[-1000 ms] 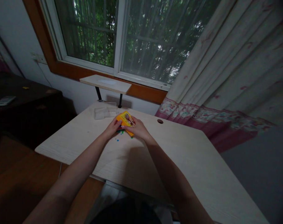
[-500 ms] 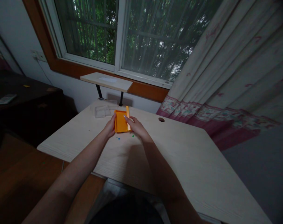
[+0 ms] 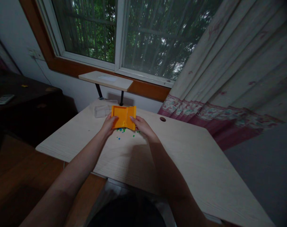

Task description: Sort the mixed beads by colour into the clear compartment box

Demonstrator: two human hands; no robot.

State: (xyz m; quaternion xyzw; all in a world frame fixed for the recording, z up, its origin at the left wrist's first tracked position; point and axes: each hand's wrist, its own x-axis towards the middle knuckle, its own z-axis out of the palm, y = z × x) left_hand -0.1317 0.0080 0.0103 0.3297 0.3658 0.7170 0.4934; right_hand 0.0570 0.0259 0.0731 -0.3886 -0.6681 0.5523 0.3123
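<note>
Between my two hands is an orange hinged plastic case [image 3: 120, 115], its lid swung apart from the base and its inside facing me. My left hand [image 3: 108, 124] grips the left side, thumb over the inner edge. The right half of the case is pinched by my right hand [image 3: 142, 125], with the thumb on its inner face. A few small yellowish bits seem to sit at the lower inside of the case. Just below it, small green and blue pieces [image 3: 121, 130] lie scattered on the pale wooden desk [image 3: 181, 157]. The fingers behind the case are hidden.
Behind my left hand stands a clear plastic box [image 3: 102, 111]. A small raised shelf [image 3: 106, 80] on black legs rises at the desk's back edge. A cable hole [image 3: 162, 119] is right of my hands. The curtain [image 3: 192, 104] hangs along the right back.
The lid has opened wider to the right and the case is tilted toward the desk. More green and blue pieces now show on the desk below it.
</note>
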